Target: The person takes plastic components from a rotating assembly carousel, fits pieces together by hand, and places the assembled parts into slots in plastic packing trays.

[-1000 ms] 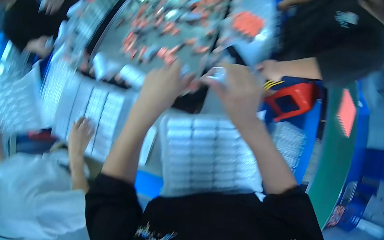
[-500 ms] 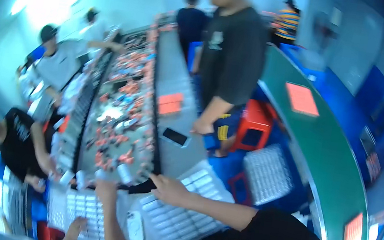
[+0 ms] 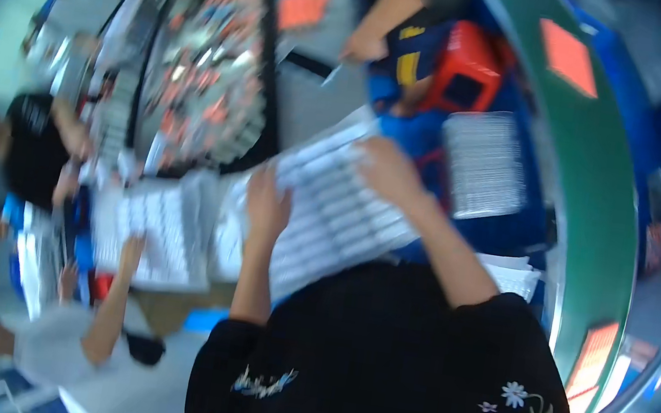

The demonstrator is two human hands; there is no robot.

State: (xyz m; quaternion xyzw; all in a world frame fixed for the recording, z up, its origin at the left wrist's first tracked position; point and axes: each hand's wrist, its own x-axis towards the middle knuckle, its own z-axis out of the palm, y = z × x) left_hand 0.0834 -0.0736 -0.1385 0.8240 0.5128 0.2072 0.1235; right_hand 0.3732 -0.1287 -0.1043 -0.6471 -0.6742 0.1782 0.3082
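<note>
A white tray (image 3: pixel 313 238) with rows of compartments lies in front of me, blurred by motion. My left hand (image 3: pixel 267 204) is over its left side, fingers pointing away from me and thumb apart, with nothing visible in them. My right hand (image 3: pixel 390 173) is at the tray's far right part. Its fingers are smeared, so I cannot tell whether they grip the tray or rest on it. Left of this tray lies a second white tray (image 3: pixel 153 236), where a co-worker's hand (image 3: pixel 132 250) reaches in.
Beyond the trays runs a conveyor (image 3: pixel 198 95) strewn with small orange and dark pieces. A dark phone (image 3: pixel 310 63) lies on the grey ledge. On the right are a red stool (image 3: pixel 466 69), stacked clear trays (image 3: pixel 484 165) and a green bench (image 3: pixel 592 209). Co-workers stand along the left.
My view has tilted down, so the trays appear higher. My hands have come from the conveyor's near end to the tray. The white phone beside the tray no longer shows.
</note>
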